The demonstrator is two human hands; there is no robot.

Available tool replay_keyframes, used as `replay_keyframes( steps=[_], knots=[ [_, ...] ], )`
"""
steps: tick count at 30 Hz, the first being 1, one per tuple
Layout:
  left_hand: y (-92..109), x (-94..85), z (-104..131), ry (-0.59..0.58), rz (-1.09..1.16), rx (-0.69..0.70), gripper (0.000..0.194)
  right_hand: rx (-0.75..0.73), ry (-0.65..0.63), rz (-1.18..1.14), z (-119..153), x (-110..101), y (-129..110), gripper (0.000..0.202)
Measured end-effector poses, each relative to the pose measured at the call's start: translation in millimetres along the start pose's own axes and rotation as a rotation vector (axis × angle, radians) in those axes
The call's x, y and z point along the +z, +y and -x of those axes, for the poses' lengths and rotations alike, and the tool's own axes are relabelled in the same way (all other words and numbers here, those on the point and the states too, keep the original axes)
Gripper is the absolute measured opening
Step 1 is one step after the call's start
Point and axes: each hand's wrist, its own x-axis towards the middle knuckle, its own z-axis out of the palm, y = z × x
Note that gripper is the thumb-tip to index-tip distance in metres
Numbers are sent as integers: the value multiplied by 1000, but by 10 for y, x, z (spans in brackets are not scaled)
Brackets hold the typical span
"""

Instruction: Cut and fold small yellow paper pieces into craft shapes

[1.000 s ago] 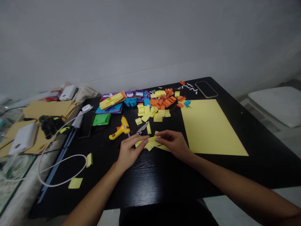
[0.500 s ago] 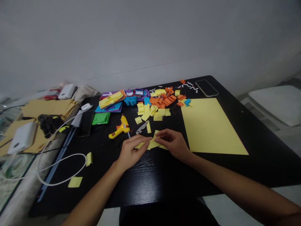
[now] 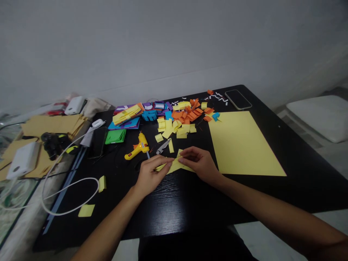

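Note:
Small pieces of yellow paper [image 3: 175, 165] lie between my hands near the middle of the black table [image 3: 190, 203]. My left hand [image 3: 152, 173] pinches the left part of this yellow paper between thumb and fingers. From the right, my right hand [image 3: 199, 163] holds the same paper with thumb and forefinger, its other fingers curled. Just beyond lie scissors [image 3: 163, 146] and a narrow yellow strip [image 3: 170, 145]. A yellow glue gun [image 3: 138, 146] rests beyond my left hand. The exact folds at my fingertips are too small to make out.
Folded yellow pieces [image 3: 168, 127] and orange pieces [image 3: 189, 114] are heaped at the back. A large yellow sheet [image 3: 244, 145] lies right, below a phone [image 3: 238, 99]. Green paper [image 3: 116, 136], another phone [image 3: 98, 142] and a white cable [image 3: 72, 211] are left. A white stool [image 3: 320, 116] stands right.
The view has shifted slightly. Both hands remain at the yellow paper, with my right fingertips a little closer together on it.

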Motion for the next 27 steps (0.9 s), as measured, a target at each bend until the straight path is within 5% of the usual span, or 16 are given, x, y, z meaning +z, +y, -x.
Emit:
replay_keyframes(
  steps=[16, 27],
  knots=[
    [48, 42, 20, 74, 5, -27, 14, 163, -83, -146, -36, 14, -58, 29],
    [-22, 86, 61, -3, 147, -175, 13, 14, 4, 18, -10, 16, -32, 23]
  ],
)
